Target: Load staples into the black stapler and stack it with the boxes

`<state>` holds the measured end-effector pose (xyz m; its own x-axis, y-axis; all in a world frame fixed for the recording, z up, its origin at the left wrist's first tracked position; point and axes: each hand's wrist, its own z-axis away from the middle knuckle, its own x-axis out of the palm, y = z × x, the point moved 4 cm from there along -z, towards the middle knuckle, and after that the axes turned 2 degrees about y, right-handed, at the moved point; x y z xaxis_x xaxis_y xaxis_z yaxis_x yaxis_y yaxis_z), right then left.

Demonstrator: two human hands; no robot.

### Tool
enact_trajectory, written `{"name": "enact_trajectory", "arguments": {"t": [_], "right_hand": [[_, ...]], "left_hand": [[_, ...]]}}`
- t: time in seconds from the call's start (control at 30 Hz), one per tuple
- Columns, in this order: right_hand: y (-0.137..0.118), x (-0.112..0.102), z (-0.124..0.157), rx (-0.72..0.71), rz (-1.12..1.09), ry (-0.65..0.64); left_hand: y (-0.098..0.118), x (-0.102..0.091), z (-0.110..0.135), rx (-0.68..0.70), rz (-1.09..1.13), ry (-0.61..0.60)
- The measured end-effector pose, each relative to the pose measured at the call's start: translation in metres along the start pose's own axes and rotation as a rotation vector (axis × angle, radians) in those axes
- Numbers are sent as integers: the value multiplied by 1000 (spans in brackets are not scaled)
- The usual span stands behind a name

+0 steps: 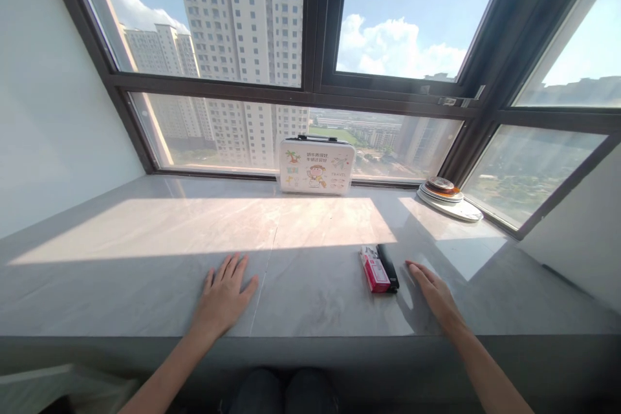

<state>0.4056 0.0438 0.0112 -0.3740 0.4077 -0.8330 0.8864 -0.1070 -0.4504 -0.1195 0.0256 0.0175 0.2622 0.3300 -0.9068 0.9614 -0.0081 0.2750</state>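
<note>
My left hand (227, 297) lies palm down on the grey marbled sill, its fingers spread and holding nothing. To the right, a small red and white box (374, 270) rests on the sill. A slim black object (387, 268), perhaps a stapler, lies against its right side. Just right of this pair is my right hand (434, 291), seen from its side with the fingers stretched forward. A small gap separates its fingertips from the black object, and nothing shows in it.
By the window stands a white case (317, 167) with cartoon prints and a black handle. A stack of round plates or lids (449, 199) sits in the right corner. Dark window frames (291, 94) bound the marbled sill (145, 297), whose front edge runs before my knees.
</note>
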Motion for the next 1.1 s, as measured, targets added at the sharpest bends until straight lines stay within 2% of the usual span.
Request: {"name": "enact_trajectory", "arguments": {"t": [0.07, 0.1, 0.2, 0.23, 0.27, 0.33, 0.4, 0.5, 0.63, 0.73, 0.9, 1.1], "right_hand": [[-8, 2, 1, 14, -120, -35], [-14, 5, 1, 21, -175, -56], [-33, 13, 0, 64, -276, -86], [-38, 14, -1, 77, -297, -90], [-43, 14, -1, 87, -315, -92], [-52, 12, 0, 97, -347, -94], [-59, 9, 6, 98, -375, -96], [-73, 9, 21, 94, -403, -108], [-99, 18, 43, 59, -431, -149], [-116, 24, 51, 38, -426, -178], [-125, 22, 51, 58, -366, -158], [-129, 17, 52, 60, -326, -157]], "left_hand": [[29, 3, 10, -2, 63, 4], [52, 6, 16, 17, 99, -1], [136, 20, 28, 131, 239, -49], [162, 26, 28, 124, 427, -94], [186, 31, 27, 121, 480, -111], [222, 39, 19, 109, 531, -124], [241, 44, 9, 105, 559, -126], [247, 43, 4, 132, 597, -130], [236, 32, 12, 197, 626, -126], [224, 26, 19, 208, 628, -96], [203, 21, 19, 198, 539, -50], [165, 14, -7, 144, 477, -2]]}}
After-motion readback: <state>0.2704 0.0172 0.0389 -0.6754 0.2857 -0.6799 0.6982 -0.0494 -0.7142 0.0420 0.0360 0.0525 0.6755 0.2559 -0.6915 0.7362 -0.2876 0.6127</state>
